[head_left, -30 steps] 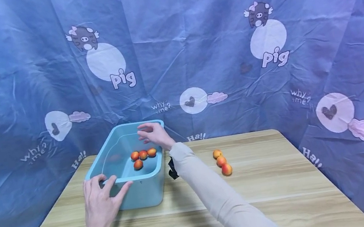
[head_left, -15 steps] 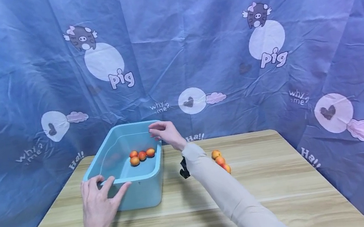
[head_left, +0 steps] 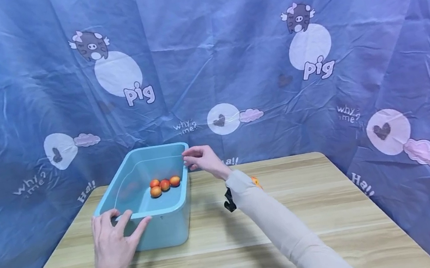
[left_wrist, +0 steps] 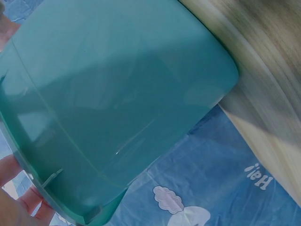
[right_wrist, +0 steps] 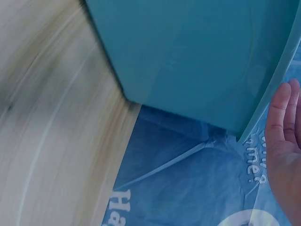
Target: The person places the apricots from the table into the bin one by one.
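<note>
A light blue plastic bin (head_left: 163,234) stands on the left part of the table. On its floor lie several small orange-red fruits (head_left: 165,185) resembling apricots, close together. My left hand (head_left: 111,251) grips the bin's near left corner, fingers curled over the rim and thumb against the outer front wall. In the left wrist view those fingers (left_wrist: 29,200) lie across the rim. At the bin's far right side, my right hand (head_left: 206,159) is just outside the rim with relaxed fingers and nothing held. Whether its fingertips touch the rim, I cannot tell.
One loose orange fruit (head_left: 256,182) peeks out on the table behind my right forearm (head_left: 282,221). The wooden table (head_left: 337,227) ends at a blue patterned curtain (head_left: 214,74) behind and at both sides.
My right hand has moved right, from over the bin's inside to outside its right rim. One fruit in the bin rolled left. My right sleeve now covers most of the fruits on the table.
</note>
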Motion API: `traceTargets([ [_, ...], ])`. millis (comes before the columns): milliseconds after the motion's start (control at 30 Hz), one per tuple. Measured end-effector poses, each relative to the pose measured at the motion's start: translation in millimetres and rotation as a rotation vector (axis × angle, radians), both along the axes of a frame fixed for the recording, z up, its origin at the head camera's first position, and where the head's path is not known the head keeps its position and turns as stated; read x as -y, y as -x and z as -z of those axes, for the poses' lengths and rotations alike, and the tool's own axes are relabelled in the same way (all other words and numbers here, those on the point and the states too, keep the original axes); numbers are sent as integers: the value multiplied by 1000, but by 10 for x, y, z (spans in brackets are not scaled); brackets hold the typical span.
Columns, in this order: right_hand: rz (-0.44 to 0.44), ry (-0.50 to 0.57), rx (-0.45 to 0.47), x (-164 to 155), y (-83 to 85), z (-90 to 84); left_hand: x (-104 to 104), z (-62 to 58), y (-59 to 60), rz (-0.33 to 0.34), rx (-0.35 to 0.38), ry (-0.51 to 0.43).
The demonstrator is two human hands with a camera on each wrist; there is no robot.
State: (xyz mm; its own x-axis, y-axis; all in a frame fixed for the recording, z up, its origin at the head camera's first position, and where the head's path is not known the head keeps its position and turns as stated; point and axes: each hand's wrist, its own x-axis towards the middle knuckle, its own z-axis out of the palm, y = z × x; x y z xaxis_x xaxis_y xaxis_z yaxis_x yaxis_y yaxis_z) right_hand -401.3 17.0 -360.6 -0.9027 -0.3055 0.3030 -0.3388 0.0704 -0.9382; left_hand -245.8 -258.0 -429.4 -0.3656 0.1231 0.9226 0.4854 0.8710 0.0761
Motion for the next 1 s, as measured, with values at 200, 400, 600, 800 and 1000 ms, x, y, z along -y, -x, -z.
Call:
traceTargets([
  [200, 2, -13, -4, -180, -29, 76, 16, -18, -18, -14, 39, 11],
  [400, 3, -14, 16, -374, -67, 178, 15, -12, -29, -10, 51, 0],
  [600, 5, -10, 34, -576, -125, 299, 15, -12, -18, -4, 34, -1],
  [800, 27, -32, 46, -737, -152, 382, 20, -12, -38, -3, 56, -12],
  [1000, 43, -58, 52, -914, -187, 442, -4, -7, -29, -4, 32, -25],
])
